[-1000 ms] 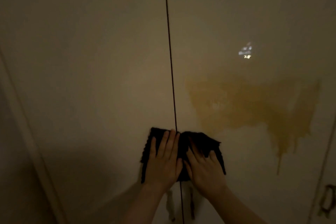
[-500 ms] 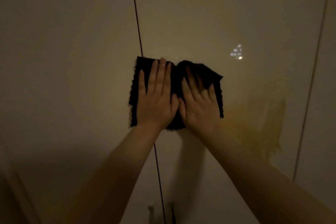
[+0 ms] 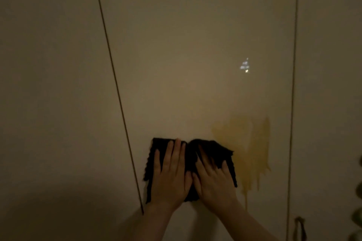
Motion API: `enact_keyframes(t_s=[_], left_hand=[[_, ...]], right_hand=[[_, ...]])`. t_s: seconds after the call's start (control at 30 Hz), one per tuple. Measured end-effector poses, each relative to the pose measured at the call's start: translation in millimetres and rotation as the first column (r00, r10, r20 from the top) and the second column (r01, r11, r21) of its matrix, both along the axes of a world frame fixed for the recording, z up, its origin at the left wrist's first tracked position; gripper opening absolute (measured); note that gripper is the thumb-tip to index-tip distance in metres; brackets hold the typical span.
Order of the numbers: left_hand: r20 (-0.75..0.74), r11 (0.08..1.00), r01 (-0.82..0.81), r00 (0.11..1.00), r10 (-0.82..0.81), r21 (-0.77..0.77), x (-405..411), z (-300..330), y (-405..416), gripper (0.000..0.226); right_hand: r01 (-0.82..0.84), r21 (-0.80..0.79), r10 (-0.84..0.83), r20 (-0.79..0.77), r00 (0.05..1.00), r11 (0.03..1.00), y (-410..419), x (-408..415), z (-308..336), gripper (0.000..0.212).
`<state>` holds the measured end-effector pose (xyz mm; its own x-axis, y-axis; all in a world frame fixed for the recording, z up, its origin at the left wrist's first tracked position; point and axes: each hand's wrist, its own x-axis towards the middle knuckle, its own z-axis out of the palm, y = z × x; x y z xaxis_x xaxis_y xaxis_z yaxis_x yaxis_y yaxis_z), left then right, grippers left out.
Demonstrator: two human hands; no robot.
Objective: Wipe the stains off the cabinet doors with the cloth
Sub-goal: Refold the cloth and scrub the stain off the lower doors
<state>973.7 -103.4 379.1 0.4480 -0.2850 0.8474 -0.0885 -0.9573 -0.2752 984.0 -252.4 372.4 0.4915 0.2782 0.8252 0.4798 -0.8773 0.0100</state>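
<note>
A dark cloth (image 3: 210, 149) lies flat against a pale cabinet door (image 3: 195, 45). My left hand (image 3: 170, 176) presses on the cloth's left half with straight fingers. My right hand (image 3: 214, 179) presses on its right half, fingers spread and flat. A yellow-brown stain (image 3: 248, 146) spreads on the door just right of the cloth, with drips running down. The cloth's right edge touches the stain's left side.
A dark seam (image 3: 117, 94) separates this door from the door on the left. Another seam (image 3: 292, 94) bounds it on the right. A door handle (image 3: 299, 228) shows at the lower right, with leaves (image 3: 358, 211) at the right edge. A bright reflection (image 3: 244, 66) glints on the door.
Both hands have slid the cloth down the door and a little right, from across the left seam to beside the stain. The stain's left part is gone compared with a second ago.
</note>
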Motion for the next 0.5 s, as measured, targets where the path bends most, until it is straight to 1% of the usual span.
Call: enact_keyframes(t_s=[0.1, 0.17, 0.27, 0.37, 0.43, 0.5], left_hand=[[-0.027, 1.000, 0.000, 1.000, 0.000, 0.011, -2, 8, -2, 0.063], [-0.008, 0.999, 0.035, 0.999, -0.035, 0.020, -1, 32, -6, 0.062], [0.091, 0.999, 0.041, 0.995, -0.042, 0.011, 7, 95, -21, 0.064], [0.141, 0.999, 0.001, 0.990, 0.006, -0.053, 10, 146, -34, 0.067], [0.152, 0.996, -0.013, 0.988, 0.027, -0.091, 12, 158, -40, 0.066], [0.162, 0.996, -0.013, 0.986, 0.027, -0.089, 12, 158, -41, 0.066]], right_hand=[[-0.021, -0.030, 0.022, 0.013, 1.000, 0.999, -9, -2, 7, 0.054], [-0.034, -0.003, 0.034, 0.042, 0.999, 0.999, -13, 0, 27, 0.053], [-0.028, 0.047, 0.021, 0.143, 0.990, 0.999, -23, 9, 86, 0.057], [-0.013, 0.046, 0.003, 0.227, 0.974, 0.999, -33, 15, 143, 0.060], [0.001, 0.011, -0.004, 0.244, 0.970, 1.000, -38, 17, 160, 0.061], [0.001, 0.025, -0.007, 0.248, 0.969, 1.000, -38, 17, 160, 0.060]])
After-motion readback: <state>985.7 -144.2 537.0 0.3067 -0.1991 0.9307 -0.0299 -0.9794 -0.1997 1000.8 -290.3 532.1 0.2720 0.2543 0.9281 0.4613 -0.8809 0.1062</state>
